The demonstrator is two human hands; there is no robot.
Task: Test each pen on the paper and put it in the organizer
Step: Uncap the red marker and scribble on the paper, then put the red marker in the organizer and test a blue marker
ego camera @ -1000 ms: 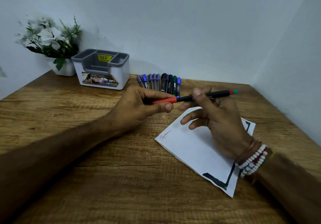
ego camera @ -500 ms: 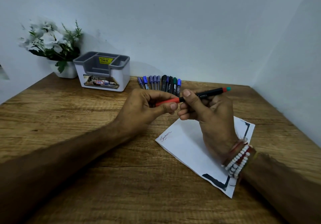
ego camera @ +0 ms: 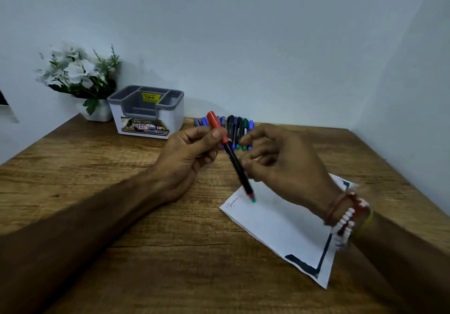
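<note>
My left hand [ego camera: 187, 157] pinches a pen [ego camera: 235, 161] just below its red cap. The pen has a black barrel and is tilted, with the cap up and the teal end down over the corner of the white paper [ego camera: 280, 218]. My right hand [ego camera: 287, 167] is blurred. Its loosely curled fingertips lie right beside the barrel, with no clear hold on it. A red scribble marks the paper's near-left corner. The grey-and-white organizer [ego camera: 146, 112] stands at the back left. A row of several pens [ego camera: 237, 126] lies behind my hands by the wall.
A white pot of white flowers [ego camera: 80, 77] stands left of the organizer in the corner. Walls close off the wooden table [ego camera: 121, 252] at the back and on the right. The paper has dark marks along its right and near edges.
The pen has swung from nearly level to steeply tilted, with the red cap up and the teal end down. My right hand has loosened its grip on the barrel. My left hand keeps its hold.
</note>
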